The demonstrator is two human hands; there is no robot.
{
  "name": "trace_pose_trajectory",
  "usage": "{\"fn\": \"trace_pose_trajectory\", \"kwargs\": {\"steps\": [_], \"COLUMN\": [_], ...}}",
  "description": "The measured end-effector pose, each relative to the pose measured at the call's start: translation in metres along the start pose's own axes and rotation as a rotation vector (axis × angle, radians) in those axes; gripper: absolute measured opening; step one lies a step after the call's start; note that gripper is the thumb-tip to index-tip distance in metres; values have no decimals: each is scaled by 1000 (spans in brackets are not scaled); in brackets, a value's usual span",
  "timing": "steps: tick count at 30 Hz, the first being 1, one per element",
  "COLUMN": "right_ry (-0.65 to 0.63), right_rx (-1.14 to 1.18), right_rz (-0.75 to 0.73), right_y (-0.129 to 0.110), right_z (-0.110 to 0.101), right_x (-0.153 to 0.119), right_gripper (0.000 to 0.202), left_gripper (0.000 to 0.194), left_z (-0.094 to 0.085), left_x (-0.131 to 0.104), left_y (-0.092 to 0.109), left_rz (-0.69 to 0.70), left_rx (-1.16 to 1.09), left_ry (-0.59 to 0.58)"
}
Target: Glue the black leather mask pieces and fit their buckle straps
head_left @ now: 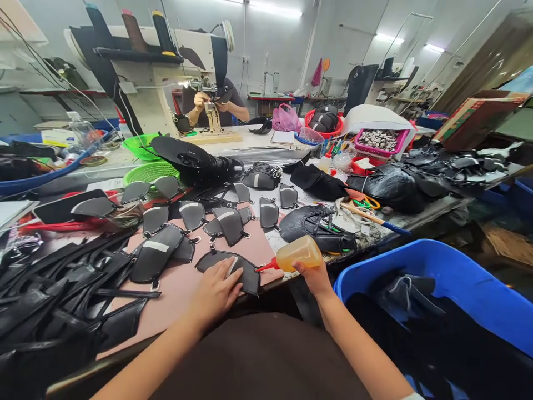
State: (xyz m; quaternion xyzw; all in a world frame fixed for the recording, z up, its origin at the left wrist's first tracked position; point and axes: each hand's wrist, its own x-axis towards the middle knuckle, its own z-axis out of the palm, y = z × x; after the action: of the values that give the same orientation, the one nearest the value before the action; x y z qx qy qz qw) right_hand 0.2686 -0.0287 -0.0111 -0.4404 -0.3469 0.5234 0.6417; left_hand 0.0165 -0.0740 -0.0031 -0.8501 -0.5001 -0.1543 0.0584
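My left hand [215, 290] presses flat on a black leather piece [250, 276] that lies at the near edge of a pink work mat [175, 286]. My right hand [313, 276] grips an amber squeeze bottle [300, 253] from below. Its red nozzle [265, 266] points left and touches the right end of that piece. Several more black leather pieces [192, 214] with pale strips are spread over the mat beyond my left hand.
A heap of black straps [54, 294] fills the left. A blue bin [449, 278] stands at my right. Green baskets [147, 173], a black boot [208, 164], scissors [366, 203] and red trays [378, 143] crowd the table. A person [216, 105] works at a sewing machine behind.
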Motion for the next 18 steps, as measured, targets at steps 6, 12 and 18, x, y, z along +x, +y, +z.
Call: {"fn": "trace_pose_trajectory", "kwargs": {"steps": [6, 12, 18], "right_ry": [-2, -27, -35], "right_rx": [-40, -89, -137], "right_rz": [-30, -49, -61], "right_y": [4, 5, 10], "right_z": [6, 7, -11], "right_x": [3, 6, 10], "right_gripper": [48, 51, 47], "left_gripper": [30, 29, 29], "left_z": [-1, -2, -1], "left_x": [1, 2, 3], "left_y": [-1, 0, 0], "left_rz": [23, 29, 26], "left_rx": [38, 26, 38], "left_ry": [-22, -27, -35]}}
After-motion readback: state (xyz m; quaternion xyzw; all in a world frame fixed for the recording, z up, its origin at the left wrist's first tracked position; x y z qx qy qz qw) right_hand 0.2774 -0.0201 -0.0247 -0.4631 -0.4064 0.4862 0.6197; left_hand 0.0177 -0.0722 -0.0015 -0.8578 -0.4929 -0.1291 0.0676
